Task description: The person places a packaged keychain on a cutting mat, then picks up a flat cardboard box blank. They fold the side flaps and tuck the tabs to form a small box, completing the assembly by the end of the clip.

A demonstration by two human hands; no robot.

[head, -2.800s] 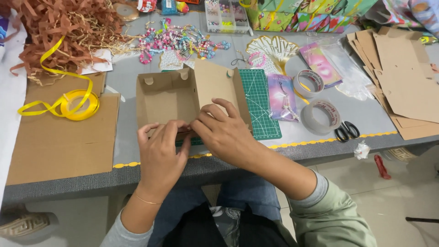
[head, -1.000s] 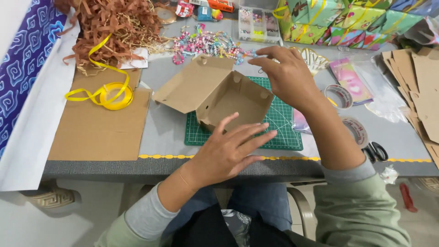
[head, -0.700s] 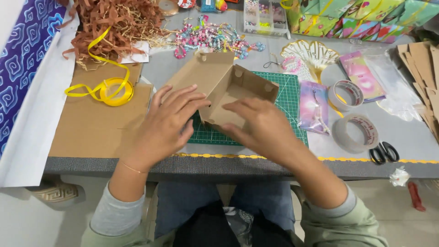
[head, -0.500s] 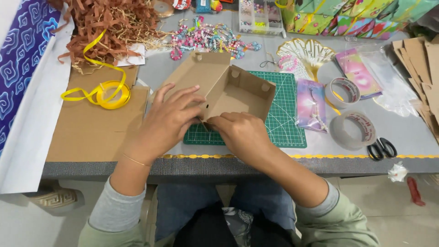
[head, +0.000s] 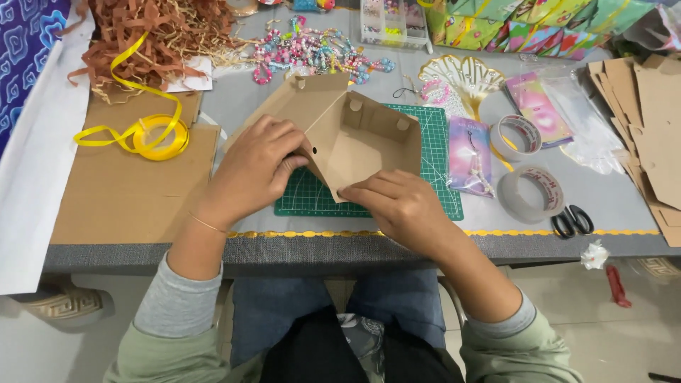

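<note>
Both hands hold a brown cardboard box point(head: 355, 138), open side up and tilted, over the green cutting mat point(head: 440, 177) near the middle of the table's front edge. The left hand point(head: 252, 167) is closed on the box's left wall, fingers curled over its edge near a small dark hole. The right hand point(head: 401, 206) pinches the box's near bottom corner, fingertips pressed on the cardboard. One flap of the box lies open toward the far left.

To the right of the mat, touching its right edge, lies a flat clear packet with a pink-purple card point(head: 469, 156). A second pink packet point(head: 538, 106) lies further toward the right back. Two tape rolls sit between them and the front edge: a brown-rimmed one point(head: 516, 136) and a clear one point(head: 530, 193). Black scissors point(head: 572, 221) lie just beside the front edge, at the right.

Flat cardboard blanks point(head: 649, 128) are stacked at the right edge. A large cardboard sheet point(head: 120, 191) covers the left front; a yellow ribbon coil point(head: 152, 135) rests on it. Brown paper shred point(head: 149, 35) is piled at the back left corner. Coloured beads point(head: 312, 53) are scattered at the back middle, and bright patterned gift bags point(head: 525, 25) stand at the back right.
</note>
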